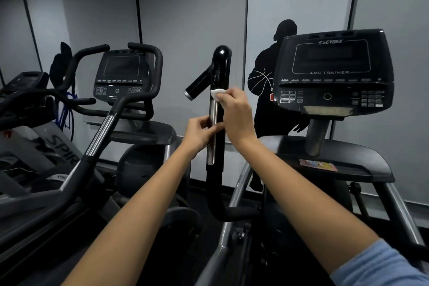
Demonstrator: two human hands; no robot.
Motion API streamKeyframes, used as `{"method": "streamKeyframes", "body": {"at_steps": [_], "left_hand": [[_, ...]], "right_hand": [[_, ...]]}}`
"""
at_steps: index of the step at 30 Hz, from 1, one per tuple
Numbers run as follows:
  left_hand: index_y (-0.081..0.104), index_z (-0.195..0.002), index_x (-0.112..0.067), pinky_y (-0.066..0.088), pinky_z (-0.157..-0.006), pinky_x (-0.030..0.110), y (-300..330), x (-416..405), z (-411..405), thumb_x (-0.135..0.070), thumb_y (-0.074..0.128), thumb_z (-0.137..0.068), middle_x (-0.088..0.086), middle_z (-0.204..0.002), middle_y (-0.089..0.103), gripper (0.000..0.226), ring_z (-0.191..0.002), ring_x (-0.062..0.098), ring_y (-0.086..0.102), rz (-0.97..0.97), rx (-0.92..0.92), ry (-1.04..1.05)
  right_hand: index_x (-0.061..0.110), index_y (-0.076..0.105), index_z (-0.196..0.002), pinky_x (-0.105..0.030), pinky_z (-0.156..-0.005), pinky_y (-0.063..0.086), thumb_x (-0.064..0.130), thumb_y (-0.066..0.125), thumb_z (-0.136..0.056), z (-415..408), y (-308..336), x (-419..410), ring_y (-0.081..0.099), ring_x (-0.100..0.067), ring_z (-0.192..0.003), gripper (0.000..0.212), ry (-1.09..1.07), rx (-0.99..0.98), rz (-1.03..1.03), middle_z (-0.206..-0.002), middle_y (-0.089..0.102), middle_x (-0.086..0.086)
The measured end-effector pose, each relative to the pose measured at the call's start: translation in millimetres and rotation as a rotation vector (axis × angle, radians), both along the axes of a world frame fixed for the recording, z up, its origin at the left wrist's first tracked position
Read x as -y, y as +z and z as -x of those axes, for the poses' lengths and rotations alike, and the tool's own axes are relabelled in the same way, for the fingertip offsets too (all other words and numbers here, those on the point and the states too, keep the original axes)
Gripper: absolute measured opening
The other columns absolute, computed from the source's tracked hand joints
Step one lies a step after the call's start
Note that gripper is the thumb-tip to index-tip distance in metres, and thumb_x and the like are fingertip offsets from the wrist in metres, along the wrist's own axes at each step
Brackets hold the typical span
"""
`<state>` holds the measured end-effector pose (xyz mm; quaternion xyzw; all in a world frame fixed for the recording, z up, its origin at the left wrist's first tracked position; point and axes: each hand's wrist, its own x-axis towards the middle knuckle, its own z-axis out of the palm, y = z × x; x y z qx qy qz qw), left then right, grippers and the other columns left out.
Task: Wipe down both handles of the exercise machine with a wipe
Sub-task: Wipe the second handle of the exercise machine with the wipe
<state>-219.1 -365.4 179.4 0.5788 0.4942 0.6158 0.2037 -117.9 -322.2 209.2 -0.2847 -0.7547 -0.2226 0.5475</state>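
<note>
A black upright handle (219, 69) of the exercise machine rises in the middle of the view, with a silver metal strip lower down and a short side grip (197, 86) branching to the left. My right hand (236, 114) presses a small white wipe (217, 93) against the handle just above the silver strip. My left hand (200, 133) grips the handle lower down, fingers around the silver part. The machine's console (334, 69) is at the right. Its other handle is out of view.
A second exercise machine (123, 76) with curved black handlebars stands at the left, close beside the handle. More gym equipment lies at the far left. Grey wall panels with a black basketball-player silhouette (267, 72) are behind.
</note>
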Motion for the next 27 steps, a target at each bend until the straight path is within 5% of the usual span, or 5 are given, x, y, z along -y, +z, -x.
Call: {"method": "streamKeyframes", "body": {"at_steps": [6,10,17,24,27], "left_hand": [[0.055,-0.065,-0.007,0.033,-0.043,0.005,1.8,-4.1,-0.3,0.004,0.059,-0.085,-0.001,-0.061,0.053,0.023,-0.051,0.004,0.046,0.032,-0.029,0.117],[0.056,-0.067,-0.009,0.036,-0.046,0.005,1.4,-4.7,-1.3,0.002,0.059,-0.086,-0.002,-0.063,0.055,0.021,-0.054,0.002,0.049,0.027,-0.028,0.108],[0.068,-0.1,-0.007,0.054,-0.082,0.033,-2.7,0.2,2.8,-0.017,0.068,-0.085,0.008,-0.09,0.071,0.019,-0.088,0.023,0.068,-0.03,-0.021,-0.01],[0.068,-0.093,-0.011,0.053,-0.081,0.033,-2.0,-0.6,-1.9,-0.016,0.068,-0.084,0.001,-0.083,0.07,0.011,-0.081,0.017,0.067,-0.028,-0.018,0.036],[0.068,-0.094,-0.009,0.054,-0.085,0.036,-3.8,1.0,-0.7,-0.017,0.068,-0.084,0.004,-0.086,0.071,0.012,-0.085,0.019,0.068,-0.038,-0.028,0.03]], "right_hand": [[0.011,0.061,-0.047,-0.023,-0.048,0.04,-0.005,0.034,-0.063,20.9,21.0,18.4,0.056,-0.018,-0.058,0.035,-0.051,0.225,-0.141,-0.059,0.056,-0.002],[0.013,0.061,-0.047,-0.021,-0.05,0.041,-0.004,0.042,-0.06,17.4,20.6,17.7,0.056,-0.017,-0.061,0.028,-0.152,0.321,-0.183,-0.062,0.057,-0.001],[0.007,0.07,-0.078,-0.032,-0.076,0.05,-0.013,0.045,-0.078,0.6,11.3,3.7,0.061,-0.019,-0.081,0.032,0.345,-0.384,0.329,-0.084,0.063,-0.007],[0.004,0.066,-0.075,-0.029,-0.06,0.051,-0.013,0.065,-0.062,-0.3,8.6,-0.2,0.056,-0.023,-0.074,0.022,0.073,0.04,-0.013,-0.08,0.06,-0.009],[0.003,0.065,-0.081,-0.021,-0.071,0.049,-0.007,0.052,-0.082,-0.1,12.3,-2.8,0.057,-0.017,-0.08,0.016,0.369,-0.483,0.451,-0.085,0.062,-0.007]]}}
